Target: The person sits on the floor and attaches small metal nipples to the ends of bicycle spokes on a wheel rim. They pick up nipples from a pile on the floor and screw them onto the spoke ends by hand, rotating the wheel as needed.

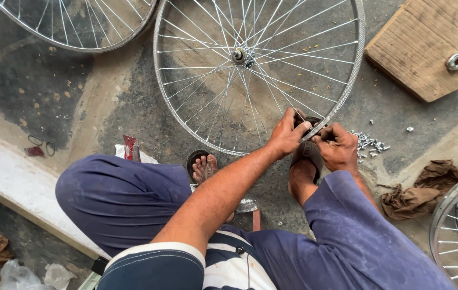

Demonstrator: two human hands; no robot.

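Note:
A silver spoked bicycle wheel [186,129] lies flat on the concrete floor in front of me, its hub [238,55] near the top middle. My left hand [287,134] grips the near part of the rim, fingers curled over it. My right hand [337,147] is closed right beside it on the same stretch of rim, pinching something small and dark that I cannot make out. Both hands meet just above my right sandalled foot [303,177].
A pile of small metal nipples [368,142] lies right of my hands. A wooden board [417,48] with a metal ring [456,61] sits top right. More wheels lie at top left [78,37] and right edge [457,225]. A brown rag [419,190] is nearby.

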